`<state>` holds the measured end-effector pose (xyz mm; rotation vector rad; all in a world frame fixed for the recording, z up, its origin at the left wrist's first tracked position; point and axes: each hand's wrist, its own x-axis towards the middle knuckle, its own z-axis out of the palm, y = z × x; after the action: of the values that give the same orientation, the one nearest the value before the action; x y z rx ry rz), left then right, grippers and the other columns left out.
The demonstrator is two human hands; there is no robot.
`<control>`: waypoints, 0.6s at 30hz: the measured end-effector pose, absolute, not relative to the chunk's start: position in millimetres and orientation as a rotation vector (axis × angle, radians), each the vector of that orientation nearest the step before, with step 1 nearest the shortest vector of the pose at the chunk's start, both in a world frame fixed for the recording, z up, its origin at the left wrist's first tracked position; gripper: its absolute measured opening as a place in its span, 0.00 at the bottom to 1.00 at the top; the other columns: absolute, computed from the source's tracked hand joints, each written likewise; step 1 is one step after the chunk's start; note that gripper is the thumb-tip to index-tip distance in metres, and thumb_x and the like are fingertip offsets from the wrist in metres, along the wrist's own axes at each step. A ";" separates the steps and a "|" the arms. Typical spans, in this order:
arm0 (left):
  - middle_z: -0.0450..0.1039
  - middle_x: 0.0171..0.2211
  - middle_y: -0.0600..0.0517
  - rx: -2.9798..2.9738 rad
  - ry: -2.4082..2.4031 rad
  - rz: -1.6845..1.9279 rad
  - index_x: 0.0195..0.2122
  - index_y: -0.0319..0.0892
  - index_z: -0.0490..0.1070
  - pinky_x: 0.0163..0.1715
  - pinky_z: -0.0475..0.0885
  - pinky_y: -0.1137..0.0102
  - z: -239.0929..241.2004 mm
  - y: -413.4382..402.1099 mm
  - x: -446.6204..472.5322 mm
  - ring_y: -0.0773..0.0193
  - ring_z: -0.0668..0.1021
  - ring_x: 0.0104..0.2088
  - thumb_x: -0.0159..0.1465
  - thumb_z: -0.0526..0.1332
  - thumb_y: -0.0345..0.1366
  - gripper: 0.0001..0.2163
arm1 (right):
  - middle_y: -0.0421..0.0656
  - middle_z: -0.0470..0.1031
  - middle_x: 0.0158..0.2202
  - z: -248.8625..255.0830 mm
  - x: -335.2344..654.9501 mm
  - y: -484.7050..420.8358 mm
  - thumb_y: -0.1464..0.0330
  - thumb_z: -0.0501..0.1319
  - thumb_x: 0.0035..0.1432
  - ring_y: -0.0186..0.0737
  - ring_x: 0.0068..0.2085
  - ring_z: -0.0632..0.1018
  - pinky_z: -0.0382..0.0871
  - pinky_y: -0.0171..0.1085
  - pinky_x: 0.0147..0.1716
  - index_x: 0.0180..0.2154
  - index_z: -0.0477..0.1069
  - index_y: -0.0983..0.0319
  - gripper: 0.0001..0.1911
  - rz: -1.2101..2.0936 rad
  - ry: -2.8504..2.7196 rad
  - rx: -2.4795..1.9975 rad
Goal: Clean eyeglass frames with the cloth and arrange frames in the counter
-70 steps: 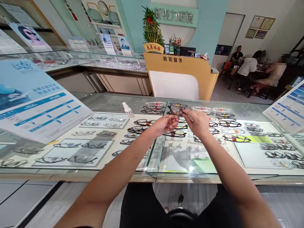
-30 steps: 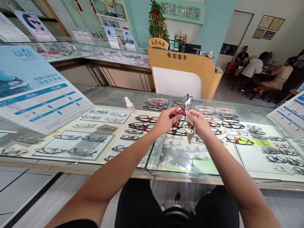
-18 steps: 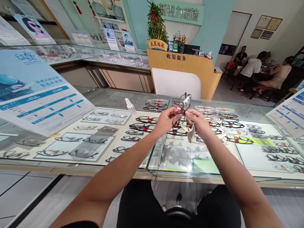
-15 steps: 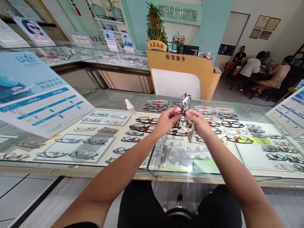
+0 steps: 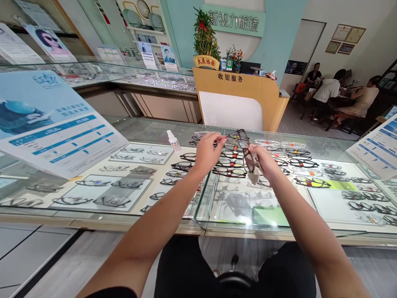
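Note:
Dark-framed eyeglasses (image 5: 243, 138) are held up above the glass counter, lenses turned partly sideways. My left hand (image 5: 209, 152) is closed on one temple near its end, where a bit of red shows. At the other side of the frame, my right hand (image 5: 263, 159) grips the glasses and a pale cleaning cloth (image 5: 254, 177), which hangs below its fingers. Rows of eyeglasses (image 5: 229, 171) with red tags lie under and around my hands. A small white spray bottle (image 5: 173, 141) stands upright to the left of my left hand.
Printed sign boards (image 5: 58, 124) stand on the counter at left and right (image 5: 376, 145). More eyeglasses (image 5: 307, 162) lie to the right. A wooden cashier desk (image 5: 273, 99) with a potted plant (image 5: 204, 39) stands ahead. Several people (image 5: 325, 91) sit at the far right.
The glasses have turned from upright between both hands to sideways. My left hand has shifted left along the temple; the right hand keeps the cloth, which hangs slightly farther right.

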<state>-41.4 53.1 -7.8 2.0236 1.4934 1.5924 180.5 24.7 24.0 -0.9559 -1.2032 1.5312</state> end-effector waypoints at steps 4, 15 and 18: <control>0.78 0.44 0.43 2.124 1.744 1.664 0.42 0.46 0.82 0.55 0.69 0.53 -8.6 56.7 -49.1 0.47 0.76 0.49 0.75 0.60 0.44 0.12 | 0.37 0.70 0.26 22.9 180.3 24.7 0.58 0.73 0.41 0.32 0.27 0.66 0.60 0.34 0.24 0.27 0.75 0.59 0.14 1.584 -1.229 -0.961; 0.79 0.44 0.44 2.534 1.378 1.805 0.44 0.47 0.82 0.54 0.68 0.53 -11.4 29.1 -18.0 0.49 0.76 0.49 0.74 0.61 0.42 0.10 | 0.35 0.74 0.28 21.3 184.1 29.1 0.51 0.83 0.39 0.30 0.26 0.70 0.65 0.32 0.25 0.34 0.77 0.59 0.28 1.584 -1.105 -0.743; 0.80 0.42 0.44 2.696 1.155 1.620 0.44 0.47 0.84 0.49 0.68 0.56 -14.8 26.7 -13.9 0.51 0.76 0.46 0.75 0.60 0.43 0.12 | 0.35 0.73 0.27 20.0 183.2 27.9 0.50 0.83 0.41 0.31 0.25 0.70 0.67 0.33 0.25 0.34 0.76 0.58 0.27 1.595 -1.127 -0.715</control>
<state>-13.9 26.7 -14.8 2.6960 1.1554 1.6203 183.2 27.9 20.0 -0.7152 -1.1272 1.5953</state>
